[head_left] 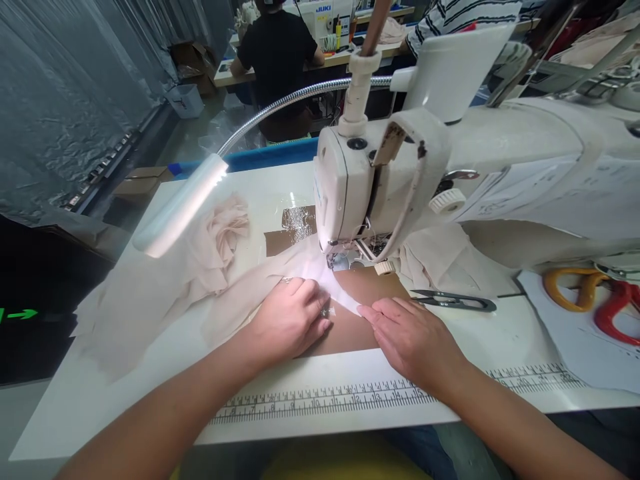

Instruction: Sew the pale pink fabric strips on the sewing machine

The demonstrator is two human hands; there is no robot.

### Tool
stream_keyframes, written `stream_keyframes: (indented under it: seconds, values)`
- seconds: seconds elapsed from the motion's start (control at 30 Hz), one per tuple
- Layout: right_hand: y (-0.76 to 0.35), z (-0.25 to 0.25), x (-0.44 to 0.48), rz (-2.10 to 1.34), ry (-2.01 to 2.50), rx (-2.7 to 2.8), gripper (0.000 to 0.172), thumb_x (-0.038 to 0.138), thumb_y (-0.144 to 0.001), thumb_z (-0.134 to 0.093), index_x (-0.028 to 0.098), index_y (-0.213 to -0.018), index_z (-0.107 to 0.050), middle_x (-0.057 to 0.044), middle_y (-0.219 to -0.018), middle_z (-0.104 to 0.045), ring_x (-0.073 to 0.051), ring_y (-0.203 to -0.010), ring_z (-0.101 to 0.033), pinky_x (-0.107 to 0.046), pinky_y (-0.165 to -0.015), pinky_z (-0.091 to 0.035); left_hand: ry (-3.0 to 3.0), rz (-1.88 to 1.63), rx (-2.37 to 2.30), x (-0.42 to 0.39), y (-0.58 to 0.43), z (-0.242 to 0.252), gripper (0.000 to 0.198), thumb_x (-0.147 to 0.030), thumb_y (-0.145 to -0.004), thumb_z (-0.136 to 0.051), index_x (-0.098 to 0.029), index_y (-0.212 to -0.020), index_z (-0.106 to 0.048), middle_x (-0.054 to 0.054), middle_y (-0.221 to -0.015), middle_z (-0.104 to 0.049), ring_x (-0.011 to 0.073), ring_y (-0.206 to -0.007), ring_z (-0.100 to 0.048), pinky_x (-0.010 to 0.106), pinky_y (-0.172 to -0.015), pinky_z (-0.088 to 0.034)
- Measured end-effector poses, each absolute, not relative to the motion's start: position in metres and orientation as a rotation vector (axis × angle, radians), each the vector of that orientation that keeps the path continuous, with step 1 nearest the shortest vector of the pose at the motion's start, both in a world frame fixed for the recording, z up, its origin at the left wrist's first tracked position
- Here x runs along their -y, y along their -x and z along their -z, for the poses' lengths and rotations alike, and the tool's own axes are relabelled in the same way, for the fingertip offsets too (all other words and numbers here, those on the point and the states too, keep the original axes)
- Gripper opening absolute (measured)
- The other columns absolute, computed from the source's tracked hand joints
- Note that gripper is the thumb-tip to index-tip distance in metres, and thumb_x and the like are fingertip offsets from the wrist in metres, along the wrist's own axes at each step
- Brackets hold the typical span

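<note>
A pale pink fabric (190, 267) lies across the white sewing table (150, 400) and runs under the presser foot of the white sewing machine (350, 187). My left hand (287, 320) lies on the fabric just in front of the needle, fingers curled and pressed down on the cloth. My right hand (407, 337) rests flat to the right of it, fingers together, with its tips touching the narrow fabric strip (345, 297). Both hands sit over a brown plate (370, 287) on the table.
A gooseneck lamp (180, 200) shines at the left. Black thread snips (457, 301) lie right of my right hand; orange and red scissors (595, 300) farther right. A printed ruler (325, 400) runs along the front edge. Two people work at machines behind.
</note>
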State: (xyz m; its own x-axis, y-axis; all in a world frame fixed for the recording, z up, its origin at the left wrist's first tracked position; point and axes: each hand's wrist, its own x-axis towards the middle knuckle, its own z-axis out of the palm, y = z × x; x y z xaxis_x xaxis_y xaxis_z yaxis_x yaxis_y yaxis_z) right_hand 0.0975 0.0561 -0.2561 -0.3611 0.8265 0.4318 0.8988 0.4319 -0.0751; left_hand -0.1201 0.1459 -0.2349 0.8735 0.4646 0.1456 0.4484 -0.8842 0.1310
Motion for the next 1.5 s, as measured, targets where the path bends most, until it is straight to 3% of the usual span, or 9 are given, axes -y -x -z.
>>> stream_keyframes:
  seconds: [0.13, 0.23, 0.5, 0.67, 1.0, 1.5]
  values:
    - [-0.098, 0.260, -0.056, 0.221, 1.467, 2.275, 0.027, 0.005, -0.087, -0.043, 0.012, -0.096, -0.067, -0.003, -0.068, -0.058, -0.014, -0.065, -0.048, -0.028, -0.060, -0.035, -2.998, -0.302, -0.615, -0.149, 0.121, 0.235, 0.035, -0.032, -0.093, -0.043, -0.009, -0.106, -0.066, 0.016, -0.129, -0.052, 0.0284, -0.106, -0.052, 0.042, -0.082, -0.049]
    - [-0.097, 0.261, -0.055, 0.224, 1.449, 2.262, 0.027, 0.004, -0.087, -0.043, 0.011, -0.096, -0.068, -0.003, -0.068, -0.058, -0.014, -0.064, -0.048, -0.028, -0.060, -0.036, -2.985, -0.330, -0.535, -0.152, 0.123, 0.236, 0.036, -0.031, -0.094, -0.043, -0.008, -0.113, -0.062, 0.015, -0.132, -0.053, 0.0290, -0.115, -0.050, 0.043, -0.088, -0.048]
    - [-0.097, 0.260, -0.055, 0.234, 1.441, 2.277, 0.027, 0.004, -0.087, -0.043, 0.010, -0.097, -0.067, -0.005, -0.070, -0.060, -0.014, -0.066, -0.051, -0.028, -0.060, -0.038, -2.870, -0.260, -0.584, -0.153, 0.124, 0.235, 0.036, -0.036, -0.093, -0.044, -0.013, -0.118, -0.056, 0.011, -0.131, -0.054, 0.0273, -0.118, -0.049, 0.044, -0.094, -0.044]
    - [-0.097, 0.262, -0.055, 0.232, 1.437, 2.287, 0.029, 0.003, -0.085, -0.044, 0.010, -0.101, -0.067, -0.005, -0.073, -0.062, -0.016, -0.068, -0.052, -0.029, -0.061, -0.038, -2.823, -0.207, -0.633, -0.153, 0.123, 0.231, 0.057, -0.051, -0.091, -0.043, -0.012, -0.134, -0.043, 0.013, -0.130, -0.054, 0.0287, -0.115, -0.050, 0.044, -0.094, -0.042]
    - [-0.097, 0.259, -0.055, 0.219, 1.465, 2.298, 0.027, 0.004, -0.087, -0.044, 0.010, -0.099, -0.067, -0.006, -0.074, -0.064, -0.016, -0.070, -0.054, -0.029, -0.061, -0.036, -2.884, -0.195, -0.680, -0.150, 0.123, 0.235, 0.058, -0.051, -0.093, -0.039, -0.010, -0.133, -0.049, 0.012, -0.141, -0.046, 0.0304, -0.117, -0.049, 0.046, -0.093, -0.042]
    - [-0.095, 0.249, -0.059, 0.113, 1.503, 2.403, 0.028, 0.004, -0.086, -0.042, 0.013, -0.099, -0.065, -0.005, -0.077, -0.063, -0.017, -0.068, -0.052, -0.030, -0.061, -0.034, -2.869, -0.164, -0.604, -0.168, 0.123, 0.229, 0.061, -0.055, -0.089, -0.045, -0.015, -0.134, -0.049, 0.012, -0.141, -0.046, 0.0304, -0.115, -0.049, 0.046, -0.096, -0.042]
